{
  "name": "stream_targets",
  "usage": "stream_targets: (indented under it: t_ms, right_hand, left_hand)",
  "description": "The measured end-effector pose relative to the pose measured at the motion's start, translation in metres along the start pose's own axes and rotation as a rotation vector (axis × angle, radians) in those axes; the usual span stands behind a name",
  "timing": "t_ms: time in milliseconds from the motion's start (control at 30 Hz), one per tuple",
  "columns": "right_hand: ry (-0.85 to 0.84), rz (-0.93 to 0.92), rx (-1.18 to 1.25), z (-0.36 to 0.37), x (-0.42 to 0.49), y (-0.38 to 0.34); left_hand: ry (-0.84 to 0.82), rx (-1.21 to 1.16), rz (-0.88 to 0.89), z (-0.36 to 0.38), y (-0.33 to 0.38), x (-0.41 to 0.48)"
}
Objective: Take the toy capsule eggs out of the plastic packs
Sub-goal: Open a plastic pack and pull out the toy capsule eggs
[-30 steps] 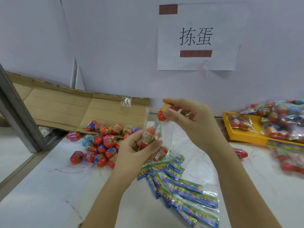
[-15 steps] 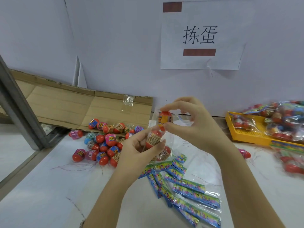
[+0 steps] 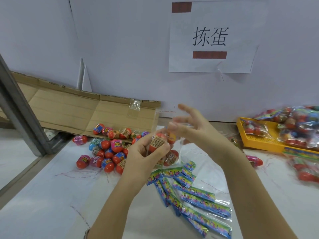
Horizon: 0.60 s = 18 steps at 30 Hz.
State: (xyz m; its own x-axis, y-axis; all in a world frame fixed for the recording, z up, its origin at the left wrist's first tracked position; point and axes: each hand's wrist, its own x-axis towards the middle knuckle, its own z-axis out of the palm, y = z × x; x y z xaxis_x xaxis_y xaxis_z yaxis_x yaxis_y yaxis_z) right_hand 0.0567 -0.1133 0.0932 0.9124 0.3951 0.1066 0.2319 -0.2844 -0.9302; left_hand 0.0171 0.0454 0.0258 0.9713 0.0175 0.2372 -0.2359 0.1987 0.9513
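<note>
The left hand (image 3: 146, 152) curls thumb and fingers around a clear plastic pack (image 3: 164, 118), just right of the loose egg pile (image 3: 107, 150). The gripped egg (image 3: 157, 141) inside stands nearly upright, its top leaning slightly right. It has a red shell and a tan printed label band. Three eggs show in the pack, and the pile holds about twenty. The right hand (image 3: 193, 130), also right of the pile, is blurred, so I cannot tell its grip.

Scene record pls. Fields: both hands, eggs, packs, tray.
left hand: grips an egg through the clear pack
right hand: fingers spread, blurred, at a second egg; grip unclear
loose eggs: pile on the table, left of the hands, by the cardboard
flat packs: lying below the hands
tray: yellow, far right, holds full packs
</note>
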Motion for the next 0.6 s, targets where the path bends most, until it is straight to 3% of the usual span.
stream_targets:
  t_ms: [67, 433, 600]
  right_hand:
    - [-0.038, -0.024, 0.003, 0.004, 0.002, 0.004]
    - [0.243, -0.209, 0.232, 0.019, 0.009, 0.008]
    - [0.161, -0.103, 0.239, 0.016, 0.009, 0.011]
  left_hand:
    - [0.008, -0.022, 0.011, 0.0, -0.001, 0.0]
    - [0.09, -0.052, -0.033, -0.002, -0.004, 0.005]
    - [0.125, -0.067, 0.008, -0.001, -0.006, 0.007]
